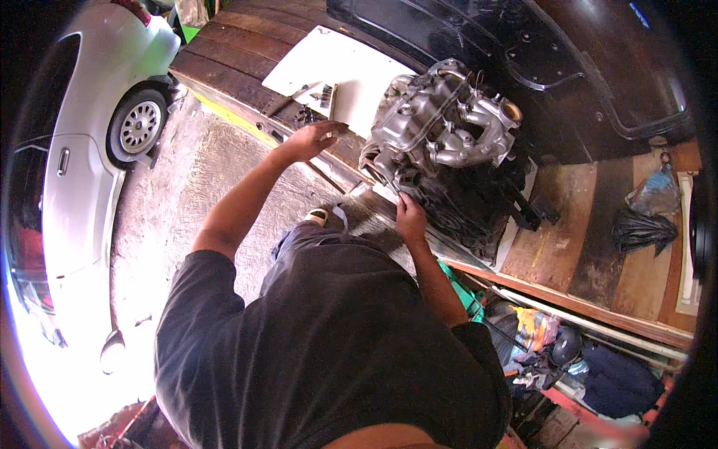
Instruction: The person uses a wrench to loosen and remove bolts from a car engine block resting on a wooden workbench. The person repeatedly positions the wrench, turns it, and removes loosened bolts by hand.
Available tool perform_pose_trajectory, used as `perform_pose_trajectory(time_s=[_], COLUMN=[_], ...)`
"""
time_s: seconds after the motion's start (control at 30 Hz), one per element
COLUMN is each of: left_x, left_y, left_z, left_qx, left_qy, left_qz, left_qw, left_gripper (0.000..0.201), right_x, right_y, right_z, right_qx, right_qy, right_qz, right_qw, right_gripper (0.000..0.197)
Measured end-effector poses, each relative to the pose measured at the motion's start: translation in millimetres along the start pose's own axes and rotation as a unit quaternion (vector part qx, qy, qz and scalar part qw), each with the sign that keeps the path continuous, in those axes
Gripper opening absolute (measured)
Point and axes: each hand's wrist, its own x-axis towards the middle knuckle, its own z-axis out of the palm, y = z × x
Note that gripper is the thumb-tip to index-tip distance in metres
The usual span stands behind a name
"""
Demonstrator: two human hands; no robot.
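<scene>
Engine (441, 120) is sitting on the wooden deck (591, 224), just right of the white board (321, 56), dark panel (557, 105) standing close behind. Right hand (410, 217) is clenching a slim metal tool (394, 185) at the engine's near lower side; exact tool type unclear. Left hand (314, 141) is hovering by the board's near edge, fingers parted, grasping nothing visible; whether it is touching the small dark parts (305, 116) cannot be told. A brush-like piece (327, 96) is lying on the board's near side.

Surroundings: silver car (90, 176) is standing on the left, well apart, across the concrete floor (183, 187). Engine is blocking part of the deck behind it. Dark cloth (617, 380) and a black rounded object (567, 345) are lying in clutter at lower right.

Labels: small blue mark (638, 13) is showing at top right, too small to read.

Containers: bluish clear bag (658, 191) and black plastic bag (643, 230) are resting together at far right, contents unclear. Orange-yellow bag (529, 325) is lying in the clutter, contents hidden.
</scene>
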Motion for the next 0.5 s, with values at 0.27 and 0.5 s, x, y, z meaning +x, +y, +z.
perform_pose_trajectory(time_s=[0.27,0.5], left_x=[-88.1,-126.5], left_y=[-13.3,-33.5], left_z=[12.6,11.6], left_qx=[-0.025,-0.049], left_qy=[0.108,0.166], left_qz=[-0.095,-0.133], left_qw=[0.989,0.976], left_gripper=[0.044,0.043], right_x=[-6.6,-2.4], right_y=[9.2,3.7], right_z=[31.9,26.3], right_qx=[0.071,0.053], right_qy=[0.065,0.052], right_qz=[-0.064,-0.067], right_qw=[0.993,0.995], right_gripper=[0.026,0.024])
